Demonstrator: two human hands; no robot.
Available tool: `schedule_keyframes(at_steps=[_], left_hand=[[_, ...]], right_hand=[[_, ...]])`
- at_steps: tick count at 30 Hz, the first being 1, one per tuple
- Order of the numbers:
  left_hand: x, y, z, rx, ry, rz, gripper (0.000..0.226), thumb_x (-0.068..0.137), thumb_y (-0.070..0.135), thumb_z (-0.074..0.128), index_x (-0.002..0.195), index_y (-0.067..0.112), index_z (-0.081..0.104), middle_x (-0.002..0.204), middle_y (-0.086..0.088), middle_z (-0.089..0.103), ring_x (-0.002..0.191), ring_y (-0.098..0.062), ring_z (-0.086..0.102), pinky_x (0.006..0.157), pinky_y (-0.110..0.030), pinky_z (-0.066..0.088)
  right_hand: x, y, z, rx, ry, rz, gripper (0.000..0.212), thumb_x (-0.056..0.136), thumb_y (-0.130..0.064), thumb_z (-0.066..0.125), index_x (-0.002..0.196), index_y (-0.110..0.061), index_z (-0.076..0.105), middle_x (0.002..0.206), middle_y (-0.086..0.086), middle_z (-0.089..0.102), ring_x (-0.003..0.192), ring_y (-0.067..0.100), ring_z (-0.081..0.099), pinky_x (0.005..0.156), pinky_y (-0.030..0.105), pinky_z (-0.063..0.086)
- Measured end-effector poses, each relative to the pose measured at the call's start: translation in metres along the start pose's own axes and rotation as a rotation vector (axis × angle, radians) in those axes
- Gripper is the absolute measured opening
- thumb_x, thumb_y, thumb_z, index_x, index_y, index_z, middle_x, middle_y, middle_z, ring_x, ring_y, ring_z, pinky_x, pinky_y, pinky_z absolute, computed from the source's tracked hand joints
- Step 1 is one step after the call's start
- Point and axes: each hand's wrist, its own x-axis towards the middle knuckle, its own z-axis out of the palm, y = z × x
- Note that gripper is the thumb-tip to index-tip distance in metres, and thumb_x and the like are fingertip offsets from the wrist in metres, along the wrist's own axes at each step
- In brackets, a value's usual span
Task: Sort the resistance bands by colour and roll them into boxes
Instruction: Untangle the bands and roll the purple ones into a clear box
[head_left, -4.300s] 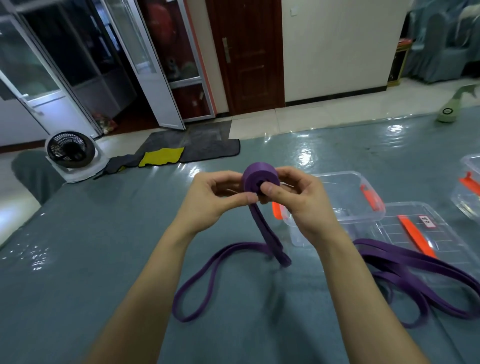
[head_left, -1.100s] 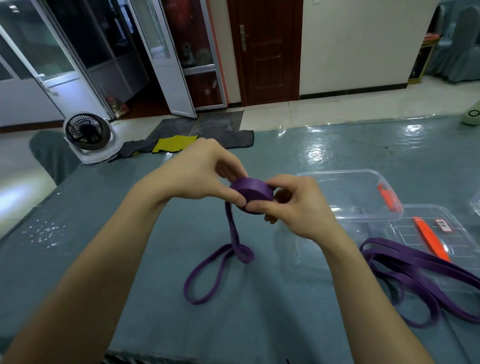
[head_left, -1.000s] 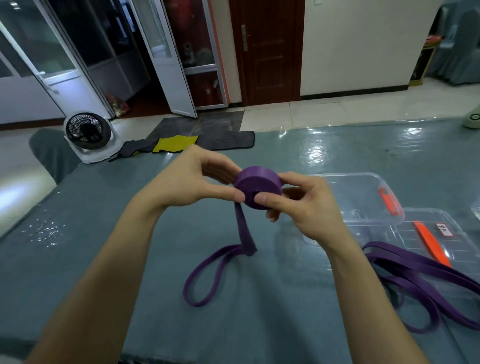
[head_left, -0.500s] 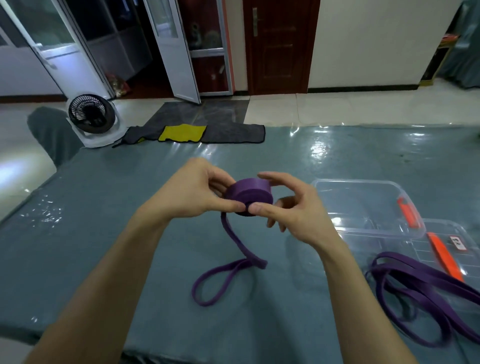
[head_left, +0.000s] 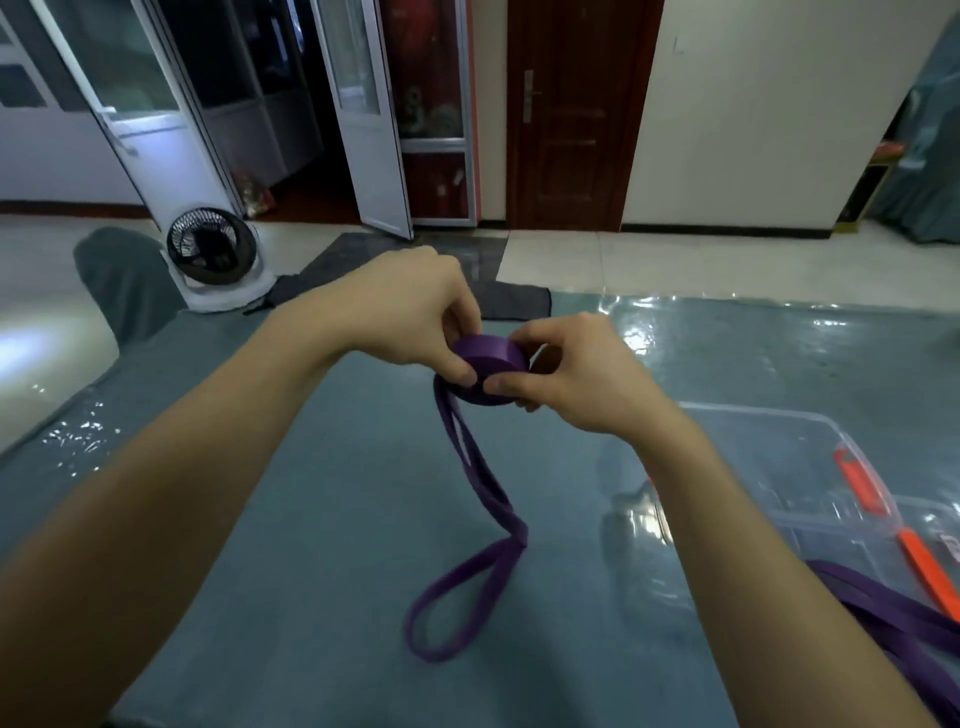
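A purple resistance band (head_left: 485, 366) is partly wound into a thick roll held above the table. My left hand (head_left: 415, 317) pinches the roll from the left, my right hand (head_left: 571, 379) pinches it from the right. The unrolled tail (head_left: 467, 577) hangs down and ends in a short loop lying on the grey-blue table cover (head_left: 322, 493). A clear plastic box (head_left: 779, 467) with orange latches stands at the right. Loose purple bands (head_left: 893, 634) lie over a second clear box lid at the lower right.
Beyond the table's far left edge, on the floor, stand a small white fan (head_left: 213, 254) and dark mats (head_left: 514, 301). A glass door and a brown wooden door (head_left: 566, 114) are at the back.
The roll has grown thicker and the tail on the table shorter. My view has tilted and shifted left, so the boxes sit further right.
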Motion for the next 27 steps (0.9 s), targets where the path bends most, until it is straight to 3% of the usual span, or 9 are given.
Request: schedule_keyframes(at_steps=[3, 6, 10, 16, 19, 24, 27], left_hand=[[-0.001, -0.024, -0.020, -0.426, 0.161, 0.035, 0.040, 0.069, 0.039, 0.100, 0.104, 0.025, 0.087, 0.090, 0.011, 0.085, 0.088, -0.010, 0.082, 0.087, -0.040, 0.068], [0.006, -0.039, -0.038, -0.647, 0.335, 0.103, 0.048, 0.065, 0.037, 0.099, 0.108, 0.020, 0.087, 0.099, -0.003, 0.086, 0.097, -0.023, 0.084, 0.096, -0.046, 0.066], [0.027, -0.043, -0.084, -0.692, 0.458, 0.162, 0.041, 0.070, 0.032, 0.098, 0.107, 0.018, 0.087, 0.099, -0.004, 0.086, 0.097, -0.021, 0.083, 0.092, -0.031, 0.066], [0.052, -0.046, -0.146, -0.696, 0.531, 0.203, 0.044, 0.068, 0.037, 0.095, 0.105, 0.017, 0.086, 0.099, -0.006, 0.086, 0.098, -0.022, 0.083, 0.097, -0.034, 0.064], [0.058, -0.053, -0.145, -0.738, 0.526, 0.204, 0.044, 0.064, 0.042, 0.097, 0.103, 0.025, 0.087, 0.101, -0.004, 0.086, 0.099, -0.021, 0.083, 0.096, -0.030, 0.065], [0.065, -0.067, -0.133, -0.789, 0.546, 0.183, 0.044, 0.062, 0.044, 0.099, 0.100, 0.025, 0.088, 0.101, -0.005, 0.086, 0.099, -0.022, 0.083, 0.098, -0.042, 0.064], [0.065, -0.075, -0.128, -0.773, 0.494, 0.172, 0.058, 0.055, 0.055, 0.102, 0.103, 0.027, 0.088, 0.102, -0.004, 0.086, 0.101, -0.022, 0.083, 0.098, -0.041, 0.064]], right_hand=[[0.025, -0.013, -0.031, 0.169, 0.065, -0.031, 0.026, 0.082, -0.030, 0.094, 0.103, -0.020, 0.083, 0.080, 0.003, 0.081, 0.066, 0.020, 0.080, 0.070, 0.037, 0.068], [0.051, -0.029, -0.066, 0.284, 0.089, -0.078, 0.032, 0.083, -0.026, 0.092, 0.111, -0.013, 0.083, 0.089, 0.008, 0.083, 0.072, 0.027, 0.081, 0.068, 0.030, 0.066], [0.084, -0.054, -0.110, 0.327, 0.087, -0.122, 0.034, 0.085, -0.028, 0.089, 0.116, -0.017, 0.082, 0.096, 0.008, 0.084, 0.079, 0.030, 0.082, 0.070, 0.029, 0.065], [0.125, -0.082, -0.146, 0.440, 0.091, -0.156, 0.043, 0.081, -0.033, 0.089, 0.119, -0.014, 0.081, 0.104, 0.015, 0.083, 0.086, 0.035, 0.081, 0.069, 0.028, 0.065], [0.135, -0.084, -0.150, 0.475, 0.125, -0.180, 0.046, 0.080, -0.037, 0.090, 0.119, -0.014, 0.081, 0.103, 0.016, 0.083, 0.085, 0.037, 0.081, 0.071, 0.030, 0.066], [0.142, -0.074, -0.138, 0.552, 0.098, -0.179, 0.046, 0.080, -0.037, 0.091, 0.119, -0.015, 0.081, 0.108, 0.017, 0.082, 0.086, 0.036, 0.081, 0.075, 0.032, 0.067], [0.144, -0.064, -0.128, 0.585, 0.076, -0.135, 0.041, 0.081, -0.035, 0.090, 0.117, -0.017, 0.082, 0.111, 0.017, 0.082, 0.088, 0.037, 0.081, 0.079, 0.033, 0.067]])
